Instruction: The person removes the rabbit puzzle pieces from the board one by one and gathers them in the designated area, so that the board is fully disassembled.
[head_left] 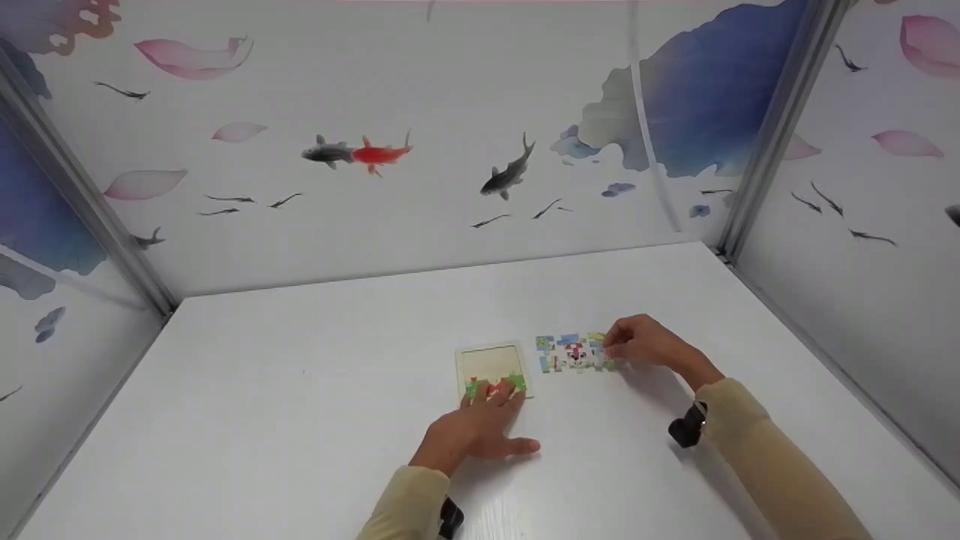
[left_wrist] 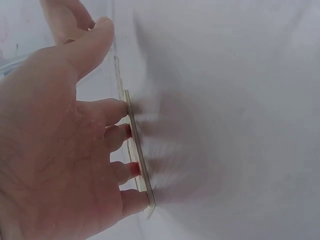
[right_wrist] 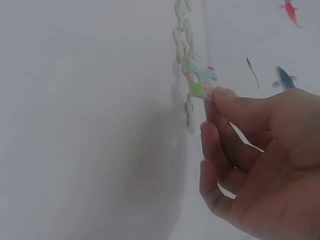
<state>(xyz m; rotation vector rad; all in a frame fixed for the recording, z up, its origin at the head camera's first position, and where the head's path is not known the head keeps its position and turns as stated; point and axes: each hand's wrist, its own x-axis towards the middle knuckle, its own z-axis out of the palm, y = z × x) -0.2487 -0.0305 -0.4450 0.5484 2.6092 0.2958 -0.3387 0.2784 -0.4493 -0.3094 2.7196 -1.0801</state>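
The white bench looks smooth, so anything nudged on it could slide. The left hand lies with straight fingers apart, pressing the near end of the shallow wooden tray; uneven pressure there could skid or tip it. The right hand has thumb and forefinger clamped together on one puzzle piece, beside the cluster of loose pieces to the right of the tray. A sideways sweep of its lower fingers could scatter that cluster — the pieces lie close. Inside the tray, the green-and-red pieces fill the near end under the left fingertips, and a dragged finger might shift them. The held piece is tilted up and caught only near one edge — a slight loosening could let it twist or drop; whether it touches its neighbours, I cannot tell.
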